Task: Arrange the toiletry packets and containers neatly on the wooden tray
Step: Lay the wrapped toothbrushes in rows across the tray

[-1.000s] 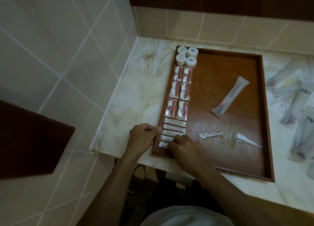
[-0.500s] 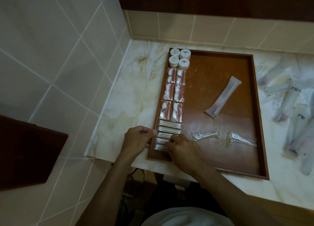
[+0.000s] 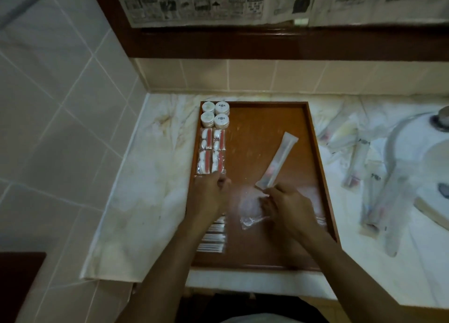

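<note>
The wooden tray [image 3: 267, 128] lies on the marble counter. Down its left side run several round white containers [image 3: 215, 114], red-and-white packets [image 3: 211, 150] and cotton swab packets [image 3: 213, 237]. A long white packet [image 3: 279, 160] lies slantwise in the middle. My left hand [image 3: 210, 194] hovers with curled fingers over the lowest red-and-white packets and hides them; it is blurred. My right hand [image 3: 286, 203] has its fingers curled on a clear plastic packet [image 3: 251, 217] just below the long packet's lower end.
Several loose long packets [image 3: 357, 162] are scattered on the counter right of the tray, beside a white sink [image 3: 425, 152]. A tiled wall closes the left side. A dark wooden mirror frame [image 3: 243, 43] runs along the back.
Both hands left the cotton swab packets. My left hand moved up to the red-and-white packets, my right hand moved right onto a clear packet. The camera tilted up.
</note>
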